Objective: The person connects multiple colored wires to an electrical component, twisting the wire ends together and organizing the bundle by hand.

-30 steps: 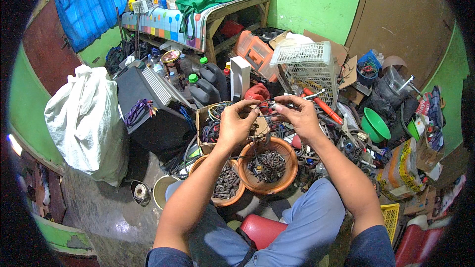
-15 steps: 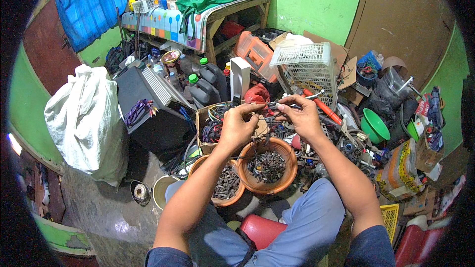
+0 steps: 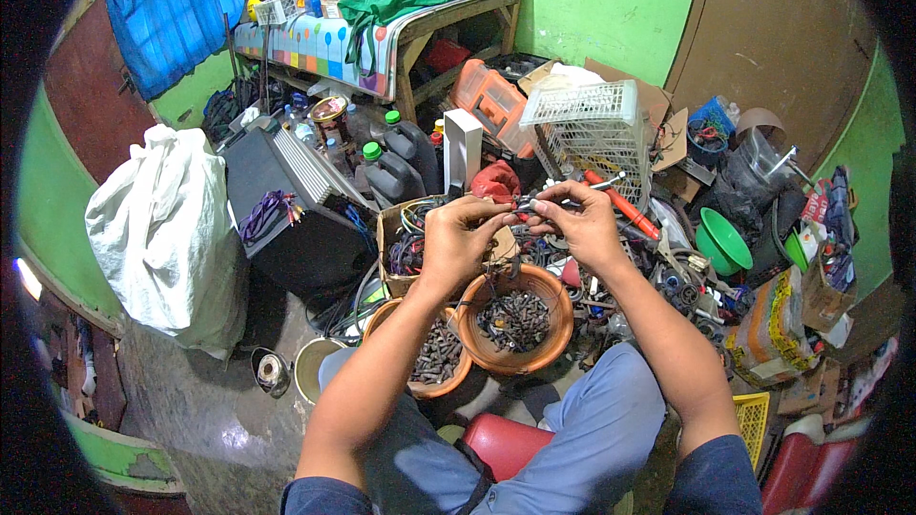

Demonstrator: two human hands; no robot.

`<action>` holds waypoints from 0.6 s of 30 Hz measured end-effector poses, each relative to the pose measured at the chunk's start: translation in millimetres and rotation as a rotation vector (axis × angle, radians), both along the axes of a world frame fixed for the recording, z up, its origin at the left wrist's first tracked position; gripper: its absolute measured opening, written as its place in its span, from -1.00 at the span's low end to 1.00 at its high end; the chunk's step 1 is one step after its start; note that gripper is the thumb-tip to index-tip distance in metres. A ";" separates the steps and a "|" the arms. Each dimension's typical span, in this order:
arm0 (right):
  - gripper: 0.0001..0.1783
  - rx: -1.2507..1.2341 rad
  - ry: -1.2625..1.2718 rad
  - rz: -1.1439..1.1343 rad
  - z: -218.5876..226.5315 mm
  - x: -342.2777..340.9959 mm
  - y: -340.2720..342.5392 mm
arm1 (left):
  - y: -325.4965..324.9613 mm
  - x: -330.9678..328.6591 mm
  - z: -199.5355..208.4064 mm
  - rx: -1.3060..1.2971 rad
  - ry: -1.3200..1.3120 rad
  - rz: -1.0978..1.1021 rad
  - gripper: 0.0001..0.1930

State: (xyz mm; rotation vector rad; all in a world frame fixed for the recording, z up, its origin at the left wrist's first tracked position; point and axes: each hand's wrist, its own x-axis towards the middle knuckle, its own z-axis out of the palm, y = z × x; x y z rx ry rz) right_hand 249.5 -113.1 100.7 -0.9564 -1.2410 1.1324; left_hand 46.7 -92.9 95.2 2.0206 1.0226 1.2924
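Observation:
My left hand (image 3: 462,236) and my right hand (image 3: 580,219) meet above the two bowls, thumbs and forefingers pinched toward each other. Between the fingertips is a small dark grey piece (image 3: 523,207), too small for me to tell its kind. Below the hands sits an orange-brown bowl (image 3: 566,322) with small dark cylindrical pieces inside. A second similar bowl (image 3: 462,374), partly hidden by my left forearm, holds more of the same pieces. Just beyond my left hand stands a cardboard box (image 3: 389,277) of coloured wires.
Loose small parts and cables (image 3: 668,277) spread to the right of the bowls. A white sack (image 3: 157,238) and a black finned case (image 3: 301,253) stand at left. Dark jugs (image 3: 391,176), a white wire basket (image 3: 587,124) and a green bowl (image 3: 722,243) lie farther off.
My left hand has turned slightly, its fingers lying closer together near the small piece. My right hand has barely shifted; the surroundings look the same.

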 end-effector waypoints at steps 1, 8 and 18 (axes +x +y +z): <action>-0.90 0.002 -0.011 -0.008 2.2 -0.9 -1.0 | 1.1 -0.7 -0.2 0.006 -0.029 -0.003 -0.77; -0.91 0.035 -0.025 0.000 4.6 -3.0 -3.6 | -0.3 0.6 2.3 -0.031 0.004 0.057 -0.81; -0.76 0.610 -0.708 -0.500 23.0 7.3 -10.2 | -0.8 -3.6 4.3 0.072 0.090 0.092 -0.86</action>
